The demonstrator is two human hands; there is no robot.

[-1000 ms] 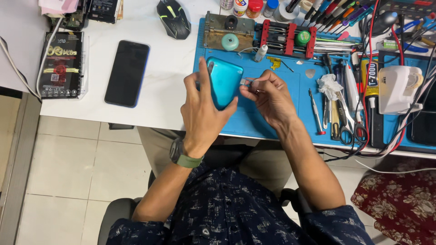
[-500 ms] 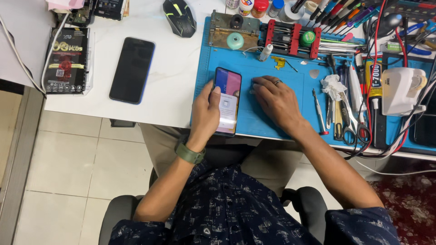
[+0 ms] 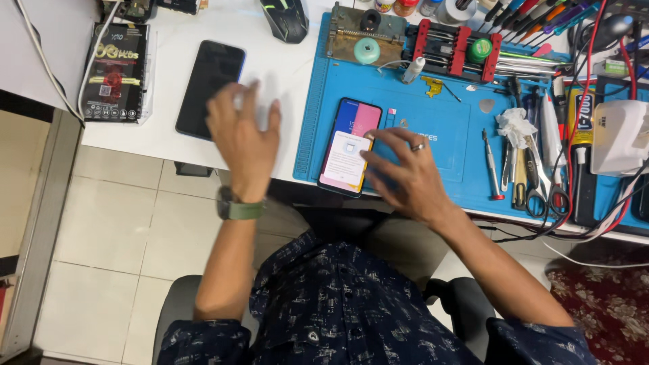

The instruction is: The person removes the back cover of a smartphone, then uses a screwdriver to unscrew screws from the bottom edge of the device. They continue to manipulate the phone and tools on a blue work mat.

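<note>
A smartphone with a lit pink and blue screen (image 3: 351, 144) lies face up on the blue work mat (image 3: 446, 122). My right hand (image 3: 405, 172) rests beside it, fingers spread, a fingertip touching the screen's lower right. My left hand (image 3: 242, 135), blurred and open, hovers over the white desk between that phone and a second, dark phone (image 3: 209, 88) lying screen up to the left. It holds nothing.
A black mouse (image 3: 286, 18) sits at the desk's back. A metal vise and red clamp (image 3: 412, 40) stand on the mat's far edge. Screwdrivers, tweezers and scissors (image 3: 527, 169) lie right. A boxed package (image 3: 115, 71) is far left. Cables trail at right.
The teal-backed phone was turned screen up and laid on the mat. My left hand let go of it and swung left over the desk; my right hand moved onto the screen.
</note>
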